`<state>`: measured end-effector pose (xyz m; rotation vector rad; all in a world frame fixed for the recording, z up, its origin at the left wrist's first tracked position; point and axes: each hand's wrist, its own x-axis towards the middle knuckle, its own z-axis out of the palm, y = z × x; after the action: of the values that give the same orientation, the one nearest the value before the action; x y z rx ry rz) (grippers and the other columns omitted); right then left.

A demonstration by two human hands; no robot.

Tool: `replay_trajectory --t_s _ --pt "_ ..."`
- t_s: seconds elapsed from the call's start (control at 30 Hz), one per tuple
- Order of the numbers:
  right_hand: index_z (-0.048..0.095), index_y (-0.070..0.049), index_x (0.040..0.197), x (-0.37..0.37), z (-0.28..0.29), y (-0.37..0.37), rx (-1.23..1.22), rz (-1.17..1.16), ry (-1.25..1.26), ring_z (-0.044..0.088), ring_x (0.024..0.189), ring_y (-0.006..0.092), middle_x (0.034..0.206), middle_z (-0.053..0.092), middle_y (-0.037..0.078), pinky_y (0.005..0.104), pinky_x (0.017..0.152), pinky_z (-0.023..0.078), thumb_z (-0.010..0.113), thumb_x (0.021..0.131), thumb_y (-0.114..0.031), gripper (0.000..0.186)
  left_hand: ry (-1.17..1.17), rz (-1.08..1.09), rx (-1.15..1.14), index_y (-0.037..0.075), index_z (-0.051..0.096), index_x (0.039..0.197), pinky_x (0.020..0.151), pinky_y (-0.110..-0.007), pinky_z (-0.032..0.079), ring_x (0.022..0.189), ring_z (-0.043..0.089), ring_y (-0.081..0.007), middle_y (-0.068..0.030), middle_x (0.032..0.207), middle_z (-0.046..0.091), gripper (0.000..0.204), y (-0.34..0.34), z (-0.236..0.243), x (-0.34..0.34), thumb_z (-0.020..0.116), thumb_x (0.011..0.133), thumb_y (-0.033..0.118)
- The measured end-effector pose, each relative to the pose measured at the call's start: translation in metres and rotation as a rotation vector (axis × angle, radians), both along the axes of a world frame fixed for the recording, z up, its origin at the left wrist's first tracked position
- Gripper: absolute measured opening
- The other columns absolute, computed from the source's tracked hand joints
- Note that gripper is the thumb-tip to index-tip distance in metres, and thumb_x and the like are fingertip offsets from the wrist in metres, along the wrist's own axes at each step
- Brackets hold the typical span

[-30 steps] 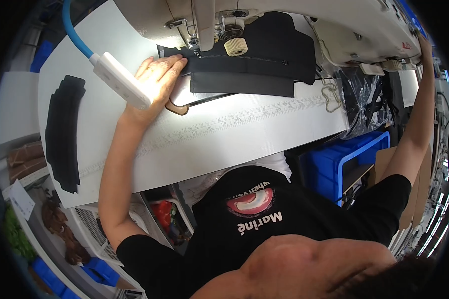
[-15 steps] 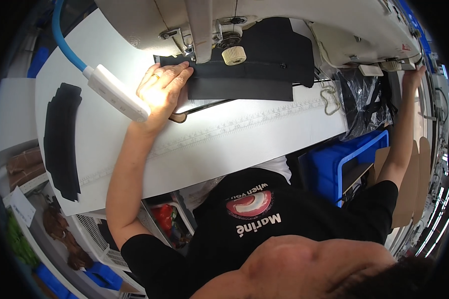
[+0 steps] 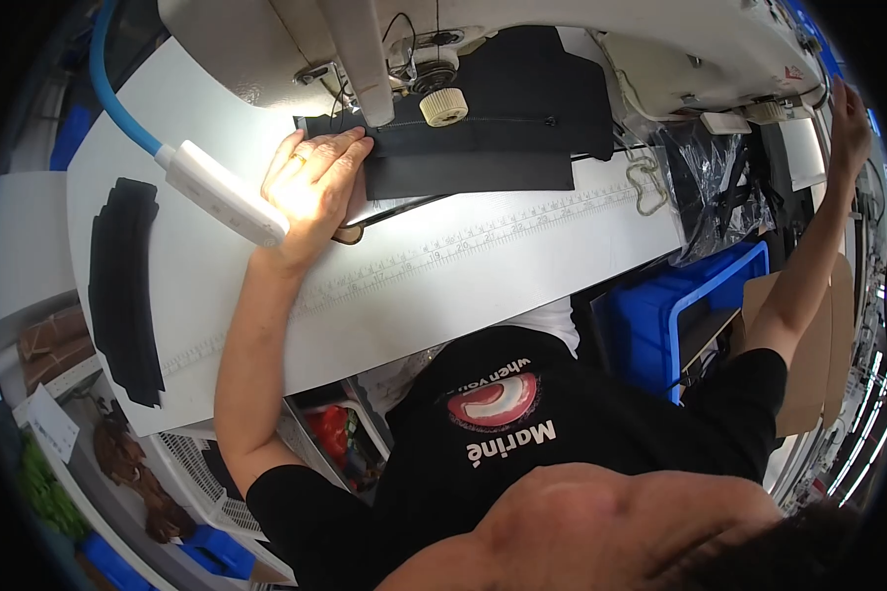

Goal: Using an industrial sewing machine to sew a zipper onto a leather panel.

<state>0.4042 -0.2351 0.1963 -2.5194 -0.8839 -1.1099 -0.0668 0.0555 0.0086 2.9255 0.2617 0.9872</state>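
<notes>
My left hand (image 3: 310,182) lies flat on a black fabric piece (image 3: 473,177), fingers outstretched and a ring on one. Its fingertips reach close to the presser and needle area of a white sewing machine (image 3: 232,49), where the arm hides the needle itself. A zipper-like line with a small dark pull (image 3: 552,122) runs across the fabric. At the far right, my right hand (image 3: 848,133) is raised beside the machine's end, fingers stretched upward. Whether it touches the handwheel is not clear. A white lamp (image 3: 225,194) on a blue flexible neck shines over my left hand.
A stack of black fabric strips (image 3: 126,291) lies on the white table (image 3: 394,315) at left. Printed ruler marks cross the table. To the right are a clear plastic bag (image 3: 710,187), a beige cord loop (image 3: 646,185), a blue crate (image 3: 672,325) and a cardboard box (image 3: 823,345).
My right hand has moved up and slightly right along the machine's end, its fingers now stretched upward. My left hand stays on the fabric. The whole view has shifted a little.
</notes>
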Motion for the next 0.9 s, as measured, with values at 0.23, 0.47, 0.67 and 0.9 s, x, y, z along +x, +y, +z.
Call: replay_trajectory --t_s 0.23,0.47,0.67,0.9 --pt "0.061 -0.010 0.118 -0.216 -0.160 0.090 -0.281 1.149 0.391 0.052 0.111 0.0295 0.130 0.055 0.007 0.0390 0.091 0.044 0.072 0.077 -0.021 0.044 0.051 -0.045 -0.060 0.003 0.067 0.102 0.088 -0.038 0.049 0.095 0.065 -0.0239 -0.0087 0.106 0.067 0.030 0.002 0.010 0.002 0.065 0.072 -0.002" --pt "0.062 -0.005 0.112 -0.254 -0.163 0.052 -0.448 1.222 0.361 0.056 0.105 0.0283 0.122 0.058 0.009 0.0385 0.084 0.046 0.074 0.074 -0.020 0.043 0.076 0.020 -0.013 -0.005 0.065 0.096 0.079 -0.033 0.055 0.097 0.065 -0.0268 -0.0153 0.106 0.066 0.021 -0.084 0.009 -0.042 0.064 0.075 -0.001" --pt "0.059 0.005 0.111 -0.302 -0.174 0.049 -0.294 1.721 0.526 0.060 0.103 0.0319 0.116 0.060 0.018 0.0409 0.084 0.052 0.073 0.075 -0.017 0.044 0.262 0.052 -0.581 0.001 0.067 0.096 0.067 -0.029 0.046 0.086 0.057 -0.0141 -0.0042 0.088 0.060 0.019 -0.063 0.027 -0.017 0.069 0.082 0.014" --pt "0.053 0.006 0.119 -0.312 -0.181 0.101 -0.348 1.554 0.269 0.055 0.114 0.0329 0.125 0.053 0.021 0.0415 0.093 0.048 0.065 0.081 -0.016 0.046 0.612 0.028 -1.263 0.008 0.067 0.077 0.047 -0.024 0.039 0.048 0.051 -0.0073 -0.0018 0.054 0.055 0.038 0.009 0.051 0.008 0.063 0.088 0.044"
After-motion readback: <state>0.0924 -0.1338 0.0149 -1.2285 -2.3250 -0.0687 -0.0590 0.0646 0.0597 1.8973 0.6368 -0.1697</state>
